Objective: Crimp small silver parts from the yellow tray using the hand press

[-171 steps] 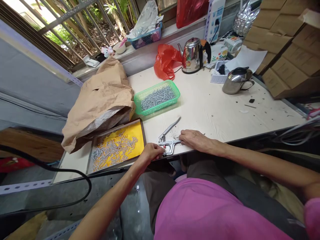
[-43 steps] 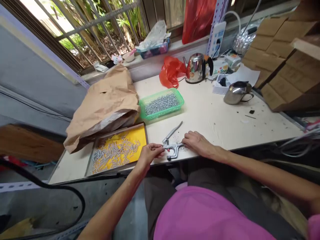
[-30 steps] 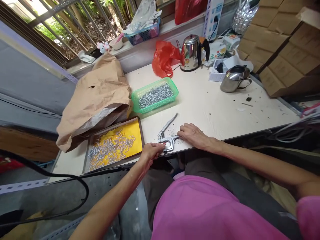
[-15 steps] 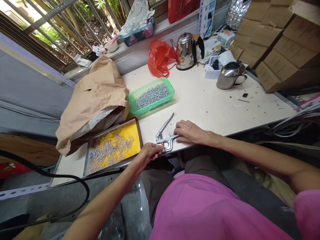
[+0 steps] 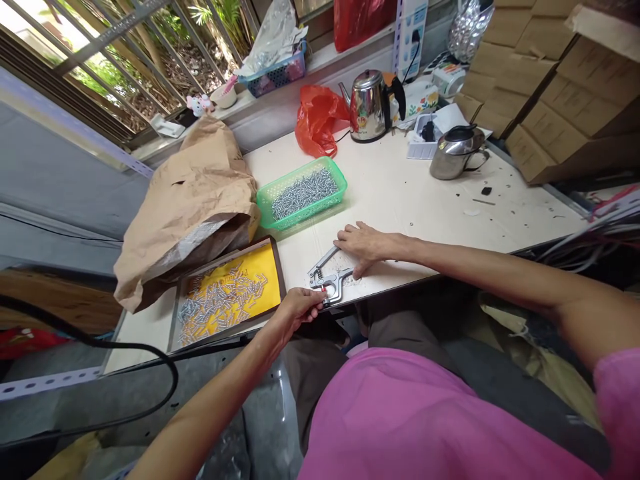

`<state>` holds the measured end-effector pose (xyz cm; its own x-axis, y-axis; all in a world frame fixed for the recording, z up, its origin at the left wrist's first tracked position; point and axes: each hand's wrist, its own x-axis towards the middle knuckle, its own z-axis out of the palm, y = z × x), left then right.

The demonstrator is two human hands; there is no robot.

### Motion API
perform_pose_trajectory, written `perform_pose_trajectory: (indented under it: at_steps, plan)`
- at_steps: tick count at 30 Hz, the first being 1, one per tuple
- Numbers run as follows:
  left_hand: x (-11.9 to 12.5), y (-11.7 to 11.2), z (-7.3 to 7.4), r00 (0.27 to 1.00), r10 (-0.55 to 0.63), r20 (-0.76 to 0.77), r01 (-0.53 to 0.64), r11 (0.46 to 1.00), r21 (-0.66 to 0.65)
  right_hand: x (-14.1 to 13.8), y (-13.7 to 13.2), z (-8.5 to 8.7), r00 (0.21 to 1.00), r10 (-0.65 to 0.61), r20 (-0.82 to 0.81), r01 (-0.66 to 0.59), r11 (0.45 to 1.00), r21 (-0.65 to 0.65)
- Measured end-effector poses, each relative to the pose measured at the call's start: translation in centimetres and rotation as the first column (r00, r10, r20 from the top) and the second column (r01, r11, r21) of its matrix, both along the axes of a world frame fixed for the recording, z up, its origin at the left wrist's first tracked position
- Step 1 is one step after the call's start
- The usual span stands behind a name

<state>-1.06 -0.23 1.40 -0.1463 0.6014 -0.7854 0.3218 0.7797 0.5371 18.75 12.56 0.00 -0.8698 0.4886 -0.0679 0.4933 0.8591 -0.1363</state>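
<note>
A silver pair of hand pliers with a C-shaped jaw, a small spring and a red part lies at the table's front edge, its handles spread. My left hand pinches at the jaw; whatever is between the fingertips is too small to make out. My right hand grips across the handles, fingers over the end of the upper one and thumb by the lower one. Left of the pliers, a shallow tray with a yellow lining holds many small metal pins. Farther back, similar pieces fill a green basket.
A brown paper sack slumps behind the tray. Along the back stand a red plastic bag, a steel kettle, a white basket and a steel pot. Cardboard boxes rise at the right.
My right hand has moved up and slightly left, from the lower handle to reach over the upper handle as well. My left hand has stayed at the jaw.
</note>
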Motion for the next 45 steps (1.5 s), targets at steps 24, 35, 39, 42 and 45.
perform_pose_trajectory:
  at_steps: [24,35,39,42,45]
  plan:
    - [0.5,-1.6,0.1,0.969,-0.092,-0.230,0.132,0.977,0.166,1.0,-1.3,1.4,0.999,-0.022,0.036,0.025,0.995,-0.098]
    - [3.9,2.9,-0.5,0.399,-0.368,-0.840,0.905,0.306,0.295,1.3,-2.9,0.7,0.997,-0.075,-0.015,0.074,0.994,-0.077]
    - [3.7,4.9,-0.8,0.308,-0.462,-0.832,0.946,0.239,0.217,1.8,-3.2,1.2,0.994,-0.104,0.031,0.107,0.986,-0.129]
    - [3.5,5.0,-0.8,0.303,-0.461,-0.834,0.948,0.238,0.212,1.8,-3.8,1.8,0.984,-0.171,0.046,0.176,0.976,-0.128]
    - [3.5,4.8,-0.8,0.329,-0.445,-0.833,0.938,0.259,0.232,1.3,-4.2,2.2,0.981,-0.184,0.068,0.191,0.973,-0.127]
